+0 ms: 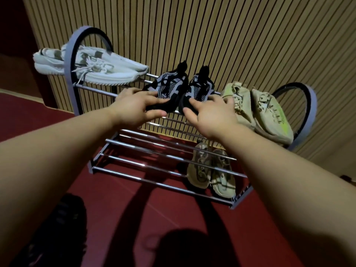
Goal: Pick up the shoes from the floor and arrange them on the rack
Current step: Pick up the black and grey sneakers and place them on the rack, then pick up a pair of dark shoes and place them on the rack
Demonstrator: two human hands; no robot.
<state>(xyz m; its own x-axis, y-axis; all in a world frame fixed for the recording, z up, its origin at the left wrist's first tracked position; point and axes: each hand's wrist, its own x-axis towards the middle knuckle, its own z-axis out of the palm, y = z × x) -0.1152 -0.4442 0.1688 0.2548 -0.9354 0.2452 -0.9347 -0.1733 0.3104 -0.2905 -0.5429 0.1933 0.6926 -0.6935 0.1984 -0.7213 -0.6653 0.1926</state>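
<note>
A metal shoe rack (134, 149) with chrome bars stands against the slatted wall. On its top shelf a pair of black-and-white patterned shoes sits in the middle. My left hand (133, 106) rests on the toe of the left patterned shoe (167, 87), fingers spread over it. Over the toe of the right patterned shoe (200, 87) lies my right hand (210, 114), fingers spread as well. Whether either hand grips its shoe is unclear.
White sneakers (100, 64) lie sideways at the top shelf's left end, and beige sneakers (258, 110) at its right end. A tan pair (210, 170) sits on the lower shelf at the right. A dark shoe (63, 226) lies on the red floor at bottom left.
</note>
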